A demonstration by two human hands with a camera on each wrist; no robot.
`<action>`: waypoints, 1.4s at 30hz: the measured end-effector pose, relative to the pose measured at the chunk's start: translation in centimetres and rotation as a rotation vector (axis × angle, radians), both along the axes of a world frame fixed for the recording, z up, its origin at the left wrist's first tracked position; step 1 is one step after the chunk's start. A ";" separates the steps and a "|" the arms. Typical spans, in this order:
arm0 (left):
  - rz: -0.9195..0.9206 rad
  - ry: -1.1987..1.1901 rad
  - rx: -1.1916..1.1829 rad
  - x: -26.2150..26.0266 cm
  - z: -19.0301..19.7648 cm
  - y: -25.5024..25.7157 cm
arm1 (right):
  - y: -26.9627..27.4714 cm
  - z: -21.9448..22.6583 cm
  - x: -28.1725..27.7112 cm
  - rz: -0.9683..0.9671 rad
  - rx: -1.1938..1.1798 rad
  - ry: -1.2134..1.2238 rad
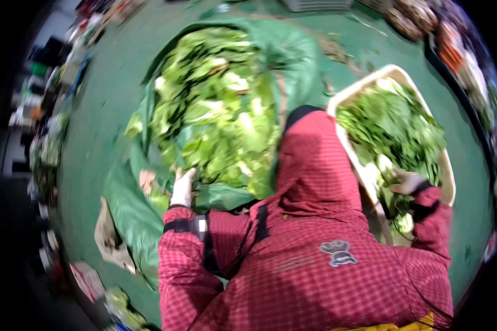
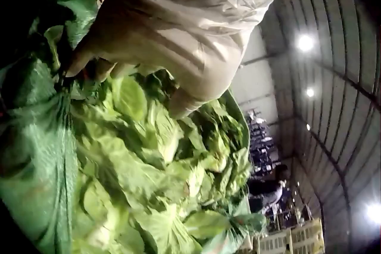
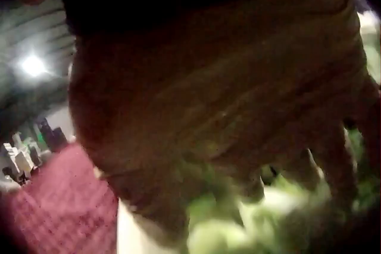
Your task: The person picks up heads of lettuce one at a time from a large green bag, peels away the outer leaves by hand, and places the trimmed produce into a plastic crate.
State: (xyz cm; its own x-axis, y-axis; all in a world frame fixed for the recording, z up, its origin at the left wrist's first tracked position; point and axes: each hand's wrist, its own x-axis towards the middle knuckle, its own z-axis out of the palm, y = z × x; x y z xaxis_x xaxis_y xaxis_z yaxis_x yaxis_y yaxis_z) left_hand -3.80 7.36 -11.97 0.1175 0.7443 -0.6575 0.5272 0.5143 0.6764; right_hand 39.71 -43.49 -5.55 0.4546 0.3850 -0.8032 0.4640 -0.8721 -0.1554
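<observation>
My left hand, in a pale glove, hovers at the near edge of a big green sack full of leafy greens. In the left wrist view its thumb and fingers are spread above the leaves. On the right, a cream plastic crate holds bok choy with dark leaves and thick white stems. My gloved right hand reaches into its near end and grips a bok choy by the pale stem. The right wrist view is dark and blurred, with pale stems between thumb and fingers.
A person in a red checked hooded jacket fills the space between sack and crate. Vegetables in dark trays line the right side of the green floor. A grey crate stands at the far edge; a torn brown sack piece lies left.
</observation>
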 end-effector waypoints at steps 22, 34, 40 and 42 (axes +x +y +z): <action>-0.585 0.704 0.084 -9.2 -0.4 0.0 | 50.9 -10.7 -27.1 1.049 0.325 -0.068; -0.022 -0.824 0.268 -3.0 7.9 4.8 | 47.0 -3.6 -19.8 -0.523 0.890 1.278; 0.000 -1.501 -0.187 -0.4 4.4 5.4 | 47.0 -24.3 -14.1 -0.623 0.639 1.827; -0.011 -1.428 -0.239 -0.9 2.2 5.4 | 47.1 -21.3 -16.2 -0.738 0.651 1.887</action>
State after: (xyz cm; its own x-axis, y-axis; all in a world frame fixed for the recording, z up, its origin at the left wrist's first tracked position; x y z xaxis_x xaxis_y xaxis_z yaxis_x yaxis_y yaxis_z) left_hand -4.67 12.71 -9.82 0.7719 0.6303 -0.0831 -0.5066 0.6888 0.5185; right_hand 23.49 3.58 -26.86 -0.3768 0.8999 -0.2196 -0.8891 -0.4179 -0.1869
